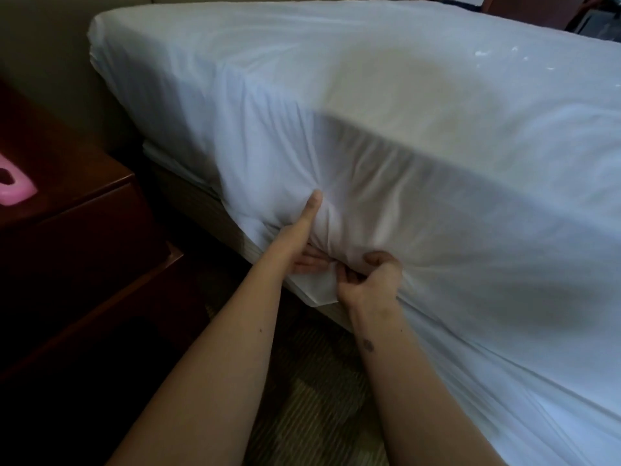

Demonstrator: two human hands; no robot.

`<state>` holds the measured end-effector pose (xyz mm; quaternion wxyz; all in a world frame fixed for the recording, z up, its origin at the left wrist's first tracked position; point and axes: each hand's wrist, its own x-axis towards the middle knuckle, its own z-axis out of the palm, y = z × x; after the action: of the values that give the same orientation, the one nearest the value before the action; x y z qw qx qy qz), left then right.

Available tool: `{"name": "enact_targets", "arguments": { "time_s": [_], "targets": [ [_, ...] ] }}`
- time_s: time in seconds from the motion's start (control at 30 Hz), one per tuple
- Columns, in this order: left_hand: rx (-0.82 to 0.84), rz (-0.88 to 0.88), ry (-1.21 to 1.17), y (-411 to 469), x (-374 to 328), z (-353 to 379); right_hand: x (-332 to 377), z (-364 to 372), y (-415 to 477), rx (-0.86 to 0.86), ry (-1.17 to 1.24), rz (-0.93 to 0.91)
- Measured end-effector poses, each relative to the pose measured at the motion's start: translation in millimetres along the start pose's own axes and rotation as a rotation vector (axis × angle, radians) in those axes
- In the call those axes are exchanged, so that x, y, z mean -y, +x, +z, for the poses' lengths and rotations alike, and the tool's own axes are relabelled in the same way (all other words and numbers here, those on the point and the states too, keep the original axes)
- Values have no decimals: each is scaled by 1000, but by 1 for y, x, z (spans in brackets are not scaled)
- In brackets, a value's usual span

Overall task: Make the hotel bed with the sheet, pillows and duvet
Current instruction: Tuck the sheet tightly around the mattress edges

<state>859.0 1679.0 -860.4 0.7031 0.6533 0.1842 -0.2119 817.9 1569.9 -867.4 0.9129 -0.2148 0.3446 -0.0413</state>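
Right hand (371,280) pinches and left hand (304,245) grips (thumb braced upward) the bunched white fabric sheet (336,129), gathering slack at the bedside, presumably for tucking underneath.

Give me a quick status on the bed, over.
Left hand grips sheet at its lower edge, thumb up. Right hand pinches the loose fold. Nightstand close by, not blocking.

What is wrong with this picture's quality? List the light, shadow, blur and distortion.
Head view: dim overall, brightest on the top of the sheet; a broad soft shadow darkens its near side above the left hand and right hand; the nightstand is nearly black; the wide lens bows straight edges; everything looks slightly soft.
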Motion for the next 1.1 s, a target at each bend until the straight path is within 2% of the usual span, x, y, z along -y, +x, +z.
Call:
{"name": "enact_targets", "arguments": {
  "time_s": [0.13,0.2,0.3,0.4,0.5,0.57,0.63,0.7,0.77,0.97,1.1],
  "targets": [
    [-523,134,172,9,20,-12,-4,1,-8,12,-215,74],
    [-649,128,198,14,28,-18,-3,-5,-9,50,-293,131],
    [-570,45,61,24,41,-22,-1,-18,-7,98,-482,166],
    [-552,126,-31,28,49,-17,8,-26,-7,109,-738,199],
    [-626,217,32,28,45,-15,22,-35,-13,228,-1245,404],
    [-616,218,-16,29,39,-15,21,-45,-13,266,-1364,541],
    [-567,182,-137,29,36,-15,16,-50,-12,187,-1138,556],
    [-497,135,-265,29,34,-12,12,-48,-6,54,-756,440],
    [-452,112,-351,30,33,-12,8,-42,-5,-34,-488,314],
    [-399,106,-523,21,21,-4,-5,-25,-19,-35,-27,142],
    [-318,92,-580,17,3,4,7,-8,-19,-15,215,175]
  ]
}}
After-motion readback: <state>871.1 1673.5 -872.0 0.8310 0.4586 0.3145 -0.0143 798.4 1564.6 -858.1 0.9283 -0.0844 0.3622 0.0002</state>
